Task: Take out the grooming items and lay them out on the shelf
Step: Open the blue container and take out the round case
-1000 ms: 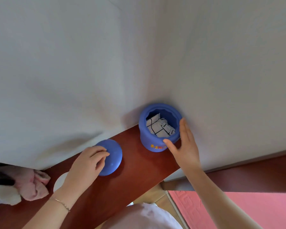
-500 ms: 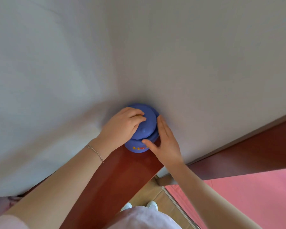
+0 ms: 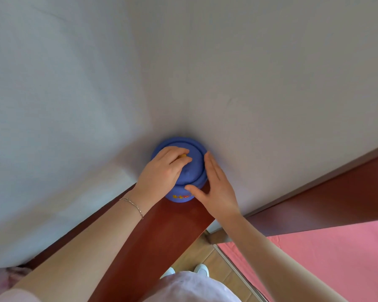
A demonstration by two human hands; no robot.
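Note:
A blue jar (image 3: 180, 196) with small yellow and red markings stands at the right end of the dark red wooden shelf (image 3: 153, 240), against the white wall. Its blue lid (image 3: 192, 166) sits on top, so the contents are hidden. My left hand (image 3: 162, 173) rests on the lid with fingers curled over its left half, near a small yellow spot. My right hand (image 3: 216, 188) cups the jar's right side, thumb across the front just under the lid's rim.
The white wall (image 3: 183, 73) rises directly behind the shelf. A dark red wooden rail (image 3: 325, 199) runs to the right. Below lie a pink mat (image 3: 325, 258), wooden floor, and my white shoes (image 3: 201, 270). Pink cloth (image 3: 7, 277) shows at the lower left edge.
My left hand carried the lid from the shelf onto the open jar, covering the white patterned items inside. The lid now sits level, and my right hand stays against the jar's side.

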